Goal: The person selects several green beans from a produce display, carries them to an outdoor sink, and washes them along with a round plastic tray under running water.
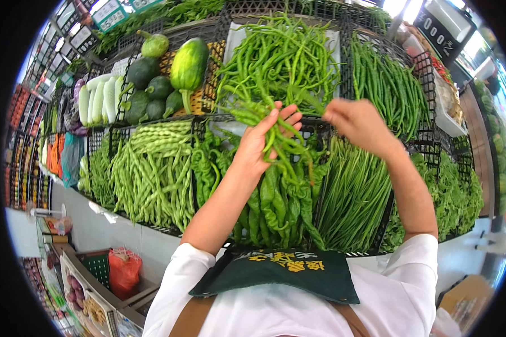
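Note:
Several long thin green chili peppers [284, 143] lie across my left hand [261, 141], which cups them between thumb and fingers. To its right my right hand [354, 120] is raised with bent fingers; a blurred green pepper [310, 100] seems to be at its fingertips. Both hands are above the boundary between two crates. Beyond them, a light tray holds a heap of similar thin peppers [291, 54]. Below and nearer to me are thicker wrinkled green peppers [274, 210], partly hidden by the left hand and its peppers.
Green beans [152, 177] lie on the left and long leafy stalks [354, 202] on the right. Round dark squashes [143, 72] and pale gourds [105, 99] fill crates at the back left. Long beans [383, 84] lie at the back right. Black mesh dividers [428, 80] stand between sections.

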A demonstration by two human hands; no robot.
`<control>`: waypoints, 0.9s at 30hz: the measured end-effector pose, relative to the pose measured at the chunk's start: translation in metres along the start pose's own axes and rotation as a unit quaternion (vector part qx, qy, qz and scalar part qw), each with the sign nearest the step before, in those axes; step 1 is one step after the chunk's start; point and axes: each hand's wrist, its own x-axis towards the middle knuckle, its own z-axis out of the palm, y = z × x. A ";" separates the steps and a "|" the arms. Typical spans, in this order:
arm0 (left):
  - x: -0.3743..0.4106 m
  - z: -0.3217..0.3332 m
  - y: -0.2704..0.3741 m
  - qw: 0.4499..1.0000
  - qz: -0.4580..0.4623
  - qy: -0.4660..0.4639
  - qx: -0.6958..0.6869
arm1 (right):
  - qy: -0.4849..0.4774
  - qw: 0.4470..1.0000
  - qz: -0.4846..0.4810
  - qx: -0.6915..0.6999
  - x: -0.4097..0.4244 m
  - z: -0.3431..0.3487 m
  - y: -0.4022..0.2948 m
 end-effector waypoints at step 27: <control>-0.041 -0.040 0.031 0.994 0.062 0.091 0.013 | -0.028 0.924 0.227 -0.307 0.264 0.023 0.264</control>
